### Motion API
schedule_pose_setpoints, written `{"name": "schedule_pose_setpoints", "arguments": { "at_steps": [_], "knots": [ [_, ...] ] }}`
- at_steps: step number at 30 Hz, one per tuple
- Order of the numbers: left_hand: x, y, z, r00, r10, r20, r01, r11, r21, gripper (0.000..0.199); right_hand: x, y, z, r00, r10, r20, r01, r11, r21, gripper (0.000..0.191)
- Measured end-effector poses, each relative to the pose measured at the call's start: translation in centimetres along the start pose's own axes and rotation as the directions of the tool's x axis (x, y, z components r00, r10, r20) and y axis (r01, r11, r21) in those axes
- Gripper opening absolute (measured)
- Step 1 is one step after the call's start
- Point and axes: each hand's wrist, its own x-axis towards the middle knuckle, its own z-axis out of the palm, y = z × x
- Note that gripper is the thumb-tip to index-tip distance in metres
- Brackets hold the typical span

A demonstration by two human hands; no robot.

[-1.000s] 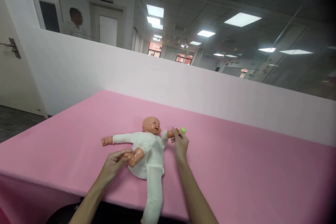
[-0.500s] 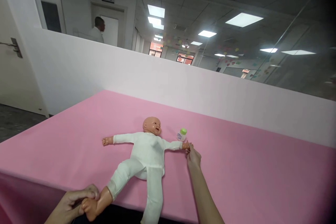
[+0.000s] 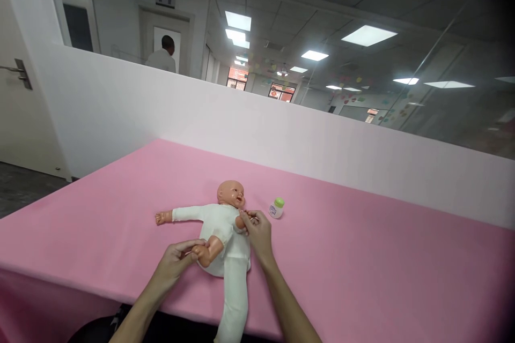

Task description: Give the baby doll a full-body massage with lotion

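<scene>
one leg and one arm of the doll (image 3: 214,218), outstretched half a second ago, are now folded inward. it lies lower centre on a pink table (image 3: 362,257); left hand (image 3: 175,261) grasps its foot, right hand (image 3: 258,229) its wrist area. a green-lidded jar (image 3: 276,209) stands near.

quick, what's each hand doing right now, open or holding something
Left hand: closed, fingers holding the doll's foot.
Right hand: closed, fingers holding the doll's arm near its end.
</scene>
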Motion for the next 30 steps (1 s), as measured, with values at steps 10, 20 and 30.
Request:
{"name": "schedule_pose_setpoints", "arguments": {
  "at_steps": [10,20,30],
  "knots": [
    [-3.2,0.1,-3.9,0.998,0.025,0.062,-0.03,0.997,0.07,0.048,2.8,0.3,-4.9,0.977,0.086,-0.198,-0.084,0.996,0.02,0.05],
    [-8.1,-3.6,-10.1,0.947,0.04,0.317,-0.04,0.999,-0.004,0.043,3.5,7.8,-11.7,0.833,0.317,-0.453,-0.338,0.94,0.035,0.051],
    [-5.1,-1.8,-5.8,0.994,0.064,0.094,-0.062,0.998,-0.016,0.048,3.0,1.7,-7.4,0.943,0.169,-0.288,-0.126,0.979,0.161,0.045]
  ]
}}
